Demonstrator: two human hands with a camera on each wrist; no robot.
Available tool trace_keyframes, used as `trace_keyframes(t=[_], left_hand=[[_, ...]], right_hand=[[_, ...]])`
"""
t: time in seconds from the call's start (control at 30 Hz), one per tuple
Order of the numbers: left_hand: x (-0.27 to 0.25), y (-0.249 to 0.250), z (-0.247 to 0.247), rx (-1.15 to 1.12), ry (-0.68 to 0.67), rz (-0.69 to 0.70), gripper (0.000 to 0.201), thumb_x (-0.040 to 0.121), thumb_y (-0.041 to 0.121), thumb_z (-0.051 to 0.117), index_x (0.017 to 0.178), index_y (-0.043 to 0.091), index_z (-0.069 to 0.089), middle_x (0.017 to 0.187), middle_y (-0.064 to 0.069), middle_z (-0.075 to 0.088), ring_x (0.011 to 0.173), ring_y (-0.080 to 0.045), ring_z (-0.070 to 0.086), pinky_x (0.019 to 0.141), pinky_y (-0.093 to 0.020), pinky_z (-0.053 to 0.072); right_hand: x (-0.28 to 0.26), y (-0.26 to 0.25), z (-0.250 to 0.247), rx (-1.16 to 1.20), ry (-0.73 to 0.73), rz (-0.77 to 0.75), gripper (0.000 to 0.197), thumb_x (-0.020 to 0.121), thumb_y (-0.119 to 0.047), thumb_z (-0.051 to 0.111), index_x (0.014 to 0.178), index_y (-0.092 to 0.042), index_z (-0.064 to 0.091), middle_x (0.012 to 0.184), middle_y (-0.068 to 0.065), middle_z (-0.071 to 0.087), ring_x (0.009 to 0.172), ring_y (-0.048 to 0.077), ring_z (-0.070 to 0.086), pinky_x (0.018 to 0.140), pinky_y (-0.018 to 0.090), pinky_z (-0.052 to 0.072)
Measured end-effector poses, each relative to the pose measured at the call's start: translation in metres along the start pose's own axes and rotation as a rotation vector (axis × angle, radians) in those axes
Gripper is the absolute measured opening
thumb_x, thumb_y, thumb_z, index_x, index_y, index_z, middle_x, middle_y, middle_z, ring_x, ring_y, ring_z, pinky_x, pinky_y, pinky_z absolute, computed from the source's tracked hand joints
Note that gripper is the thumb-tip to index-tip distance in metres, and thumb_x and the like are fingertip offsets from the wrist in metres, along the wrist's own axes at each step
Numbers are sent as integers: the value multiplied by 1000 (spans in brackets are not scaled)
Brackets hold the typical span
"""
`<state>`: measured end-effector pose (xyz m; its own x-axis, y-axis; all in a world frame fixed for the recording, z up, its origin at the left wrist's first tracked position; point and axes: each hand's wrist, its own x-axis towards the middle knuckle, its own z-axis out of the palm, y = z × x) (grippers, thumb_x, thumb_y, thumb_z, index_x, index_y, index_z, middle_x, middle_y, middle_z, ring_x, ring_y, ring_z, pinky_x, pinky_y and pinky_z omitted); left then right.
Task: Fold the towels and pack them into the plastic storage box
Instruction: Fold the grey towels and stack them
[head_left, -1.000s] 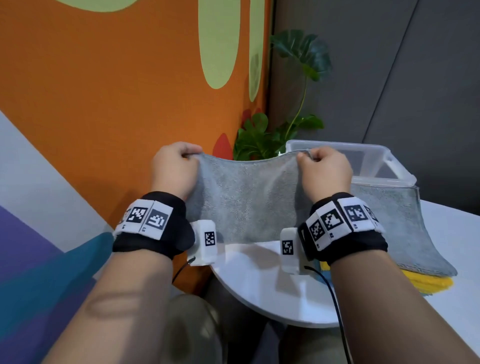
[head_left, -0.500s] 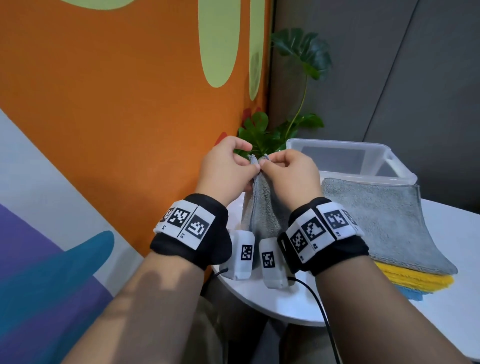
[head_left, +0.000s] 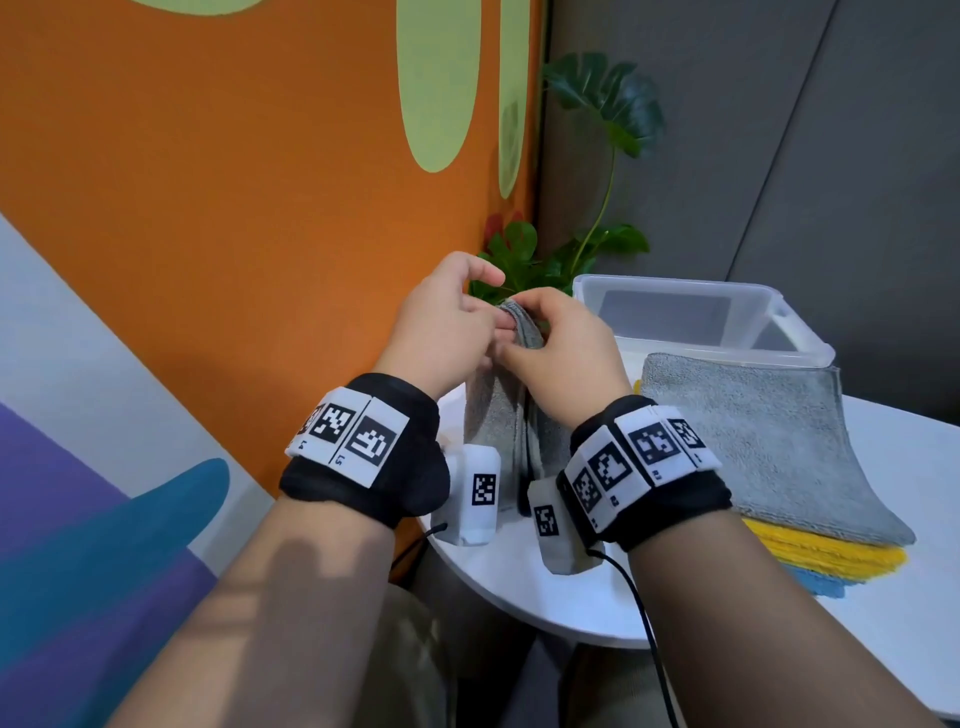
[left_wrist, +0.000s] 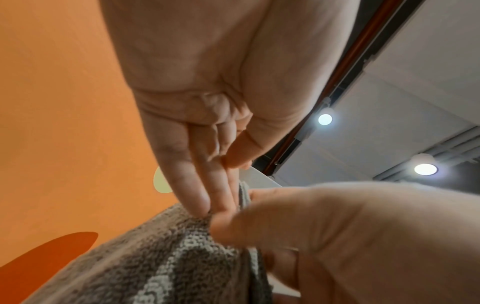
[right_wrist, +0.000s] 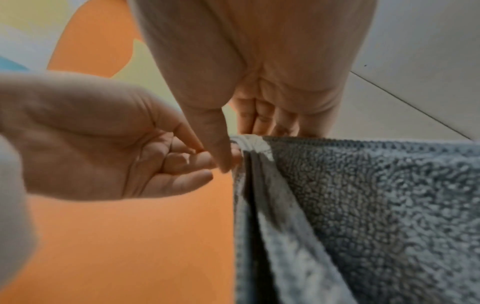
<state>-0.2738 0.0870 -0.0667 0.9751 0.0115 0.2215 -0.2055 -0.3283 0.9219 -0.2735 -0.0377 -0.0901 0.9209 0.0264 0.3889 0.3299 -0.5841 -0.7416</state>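
Right hand (head_left: 563, 345) pinching doubled grey towel (head_left: 498, 410) at its top corner, left hand (head_left: 441, 325) loosening beside it.

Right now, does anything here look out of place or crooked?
Nothing stands out. Both hands hold the grey towel doubled in the air, the box stands upright, and the towel stack lies flat beside it.

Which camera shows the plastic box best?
The head view: the clear plastic box sits whole and open at the back of the white table, behind the stacked towels. Neither wrist view shows the box, only hands and gray towel.
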Motion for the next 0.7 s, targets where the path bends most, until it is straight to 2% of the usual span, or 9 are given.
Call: trace_keyframes(t=[0.1, 0.2, 0.3, 0.33, 0.4, 0.53, 0.6, 0.63, 0.7], left_hand=[[4, -5, -4, 54, -13, 39, 37, 83, -6, 41, 107, 18, 56, 84, -5, 73, 79, -17, 72, 62, -34, 55], [10, -17, -11, 209, -55, 108, 39, 79, -2, 57, 105, 27, 59, 84, -1, 64, 75, -21, 63, 71, -34, 51], [16, -35, -16, 526, -145, 67, 47, 78, 13, 64, 110, 46, 55, 105, -2, 46, 101, -26, 50, 94, -39, 45], [16, -39, -16, 585, -174, 14, 47, 77, 17, 65, 113, 47, 55, 109, -2, 42, 110, -30, 45, 100, -43, 41], [17, -50, -19, 665, -238, -60, 39, 74, 25, 66, 106, 44, 56, 113, -1, 42, 117, -32, 42, 103, -48, 38], [15, -61, -23, 653, -255, -99, 15, 83, 24, 70, 82, 25, 55, 104, -5, 61, 100, -28, 58, 87, -38, 48], [15, -65, -25, 599, -197, -106, 14, 90, 25, 64, 84, 19, 53, 97, -6, 62, 90, -26, 57, 75, -35, 44], [15, -66, -25, 574, -152, -96, 14, 92, 27, 61, 87, 17, 52, 93, -5, 60, 86, -24, 55, 68, -33, 40], [16, -64, -25, 505, -47, -54, 14, 93, 28, 59, 90, 16, 52, 87, -1, 57, 81, -20, 51, 61, -31, 35]], right_hand=[[0, 2, 1, -40, 3, -42, 39, 79, -2, 56, 110, -25, 62, 109, -5, 63, 99, 12, 57, 85, 24, 44], [1, 1, -6, 35, 5, -82, 41, 78, 3, 56, 103, -28, 67, 102, -10, 67, 97, 8, 61, 89, 23, 47], [2, -1, -15, 88, -14, -141, 40, 78, 6, 57, 97, -27, 70, 90, -19, 66, 87, -7, 60, 81, 6, 43], [2, -2, -18, 107, -22, -159, 42, 77, 9, 56, 96, -26, 70, 88, -21, 65, 85, -10, 59, 79, 2, 41], [2, -1, -24, 143, -31, -175, 44, 77, 12, 55, 95, -26, 70, 87, -22, 65, 86, -11, 59, 81, 3, 42], [2, 7, -35, 105, 84, -153, 43, 77, 6, 59, 84, -36, 57, 86, -13, 66, 84, 2, 61, 85, 24, 51], [0, 12, -40, 50, 155, -112, 37, 79, 1, 60, 75, -34, 46, 87, -3, 65, 82, 12, 61, 80, 32, 51], [-1, 14, -42, 18, 181, -106, 35, 79, 0, 58, 71, -32, 46, 87, -1, 64, 83, 15, 61, 79, 33, 51], [-2, 19, -45, -53, 209, -97, 31, 79, 1, 53, 69, -28, 56, 88, -4, 62, 83, 13, 59, 79, 29, 48]])
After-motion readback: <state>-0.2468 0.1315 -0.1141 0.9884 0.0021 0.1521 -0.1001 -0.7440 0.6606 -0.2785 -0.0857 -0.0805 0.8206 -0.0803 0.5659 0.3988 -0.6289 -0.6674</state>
